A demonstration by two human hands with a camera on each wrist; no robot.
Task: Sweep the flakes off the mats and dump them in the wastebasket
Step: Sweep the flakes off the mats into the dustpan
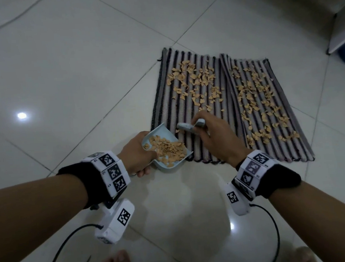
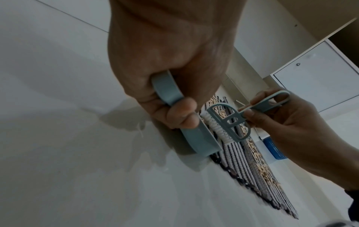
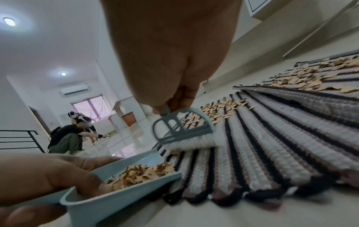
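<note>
While the left hand [image 1: 137, 154] grips the handle of the light-blue dustpan [image 1: 167, 150], head view shows the pan's mouth sitting on the near left corner of the left mat [image 1: 188, 109], a pile of tan flakes [image 1: 169, 149] inside it. Right hand [image 1: 215, 135] is curled round the grey brush [image 1: 190, 126] just beyond the pan; loose flakes lie further out past that hand, and more cover the right mat [image 1: 269, 110] beside it

Left wrist view: fingers [image 2: 180, 113] wrapped round the pan handle, brush bristles [image 2: 211, 127] touching the pan's far edge, right hand pinching the brush handle

Right wrist view: brush [image 3: 182, 132] bristles down on the mat, just past the pan lip; an orange basket [image 3: 128, 118] stands far off behind the left hand, near another crouching person [image 3: 70, 136]
</note>
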